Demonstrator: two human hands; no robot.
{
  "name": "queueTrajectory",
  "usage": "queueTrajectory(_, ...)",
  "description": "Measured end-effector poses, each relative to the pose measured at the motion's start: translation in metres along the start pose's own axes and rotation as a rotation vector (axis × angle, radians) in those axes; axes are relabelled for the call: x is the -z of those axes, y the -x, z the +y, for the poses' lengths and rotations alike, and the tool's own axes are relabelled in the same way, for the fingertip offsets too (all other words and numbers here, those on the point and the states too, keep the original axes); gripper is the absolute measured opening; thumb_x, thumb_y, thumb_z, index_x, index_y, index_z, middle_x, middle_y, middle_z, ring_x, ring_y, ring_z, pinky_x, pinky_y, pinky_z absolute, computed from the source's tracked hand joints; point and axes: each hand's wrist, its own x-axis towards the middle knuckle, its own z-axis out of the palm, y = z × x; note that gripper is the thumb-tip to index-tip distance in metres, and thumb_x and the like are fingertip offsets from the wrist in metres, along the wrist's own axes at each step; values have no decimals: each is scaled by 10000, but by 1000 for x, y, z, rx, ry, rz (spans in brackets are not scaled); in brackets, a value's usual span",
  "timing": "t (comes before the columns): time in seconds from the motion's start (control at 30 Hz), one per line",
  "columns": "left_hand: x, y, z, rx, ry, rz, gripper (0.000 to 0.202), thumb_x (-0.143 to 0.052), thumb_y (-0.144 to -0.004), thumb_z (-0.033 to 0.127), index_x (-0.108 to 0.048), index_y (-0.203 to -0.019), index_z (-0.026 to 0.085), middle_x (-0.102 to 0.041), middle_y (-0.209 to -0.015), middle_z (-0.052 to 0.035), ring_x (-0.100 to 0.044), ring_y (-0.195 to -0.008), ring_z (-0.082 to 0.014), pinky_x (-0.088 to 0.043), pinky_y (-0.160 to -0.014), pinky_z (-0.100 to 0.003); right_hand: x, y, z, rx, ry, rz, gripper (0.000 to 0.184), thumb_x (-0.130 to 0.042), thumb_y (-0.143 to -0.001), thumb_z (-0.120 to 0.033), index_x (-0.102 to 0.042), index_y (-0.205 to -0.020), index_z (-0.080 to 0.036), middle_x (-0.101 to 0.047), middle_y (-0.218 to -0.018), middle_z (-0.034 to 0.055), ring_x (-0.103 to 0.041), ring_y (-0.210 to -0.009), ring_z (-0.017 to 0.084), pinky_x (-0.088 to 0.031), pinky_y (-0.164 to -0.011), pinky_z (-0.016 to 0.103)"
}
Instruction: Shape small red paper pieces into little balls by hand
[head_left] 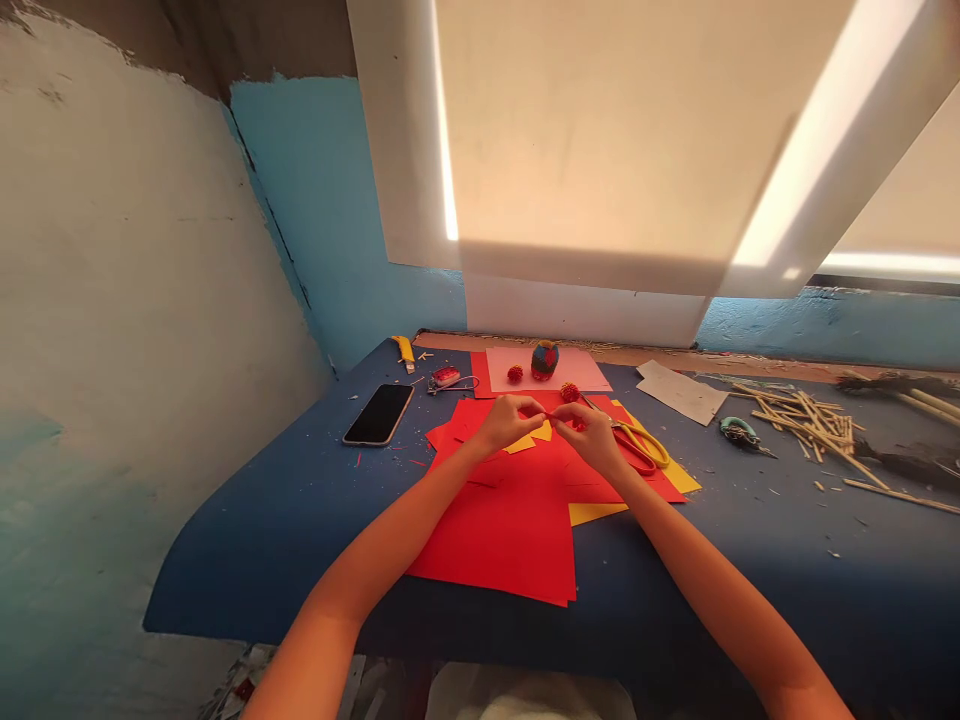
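Above a spread of red paper sheets, my left hand and my right hand meet fingertip to fingertip. Both are closed in a pinch on a small red paper piece, mostly covered by the fingers. Scissors with yellow and red handles lie just right of my right hand. Yellow paper scraps show beneath my hands. Just beyond them sit a red and yellow ball, a second such ball and a small dark, multicoloured round object on pink paper.
A phone, a yellow cutter knife and a red item with a metal loop lie left on the blue table. To the right are a pale sheet, a key bunch and thin sticks. A wall stands behind.
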Motion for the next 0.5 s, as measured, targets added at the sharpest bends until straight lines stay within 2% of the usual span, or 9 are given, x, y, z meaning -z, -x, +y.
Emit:
queueTrajectory(0.1,0,0,0,-6,-32,-53,212,-524,-749,265,-690,-759,134,-672,-733,-44,-578,-650,-135,-412,-577,-212,0,0,0,29,5,-8,110,-526,-766,-268,-615,-774,-203,-666,-768,29,-612,-730,176,-472,-639,280)
queueTrajectory(0.27,-2,1,0,27,-44,-4,220,-525,-738,272,-686,-700,127,-665,-702,-43,-571,-645,-139,-402,-561,-211,-3,1,-1,65,53,-19,95,-543,-757,-263,-606,-796,-204,-676,-793,32,-622,-725,179,-471,-625,282)
queueTrajectory(0.37,-5,1,-1,94,-19,12,226,-533,-724,285,-674,-666,119,-654,-660,-43,-568,-620,-139,-394,-531,-209,-7,1,2,102,149,31,109,-513,-747,-195,-611,-793,-205,-681,-776,35,-632,-720,188,-475,-665,306)
queueTrajectory(0.5,-9,1,-2,184,78,61,216,-543,-701,284,-646,-624,111,-642,-636,-47,-579,-610,-141,-408,-522,-209,-11,2,3,222,351,89,167,-479,-778,-174,-636,-824,-207,-690,-818,60,-636,-743,208,-458,-687,332)
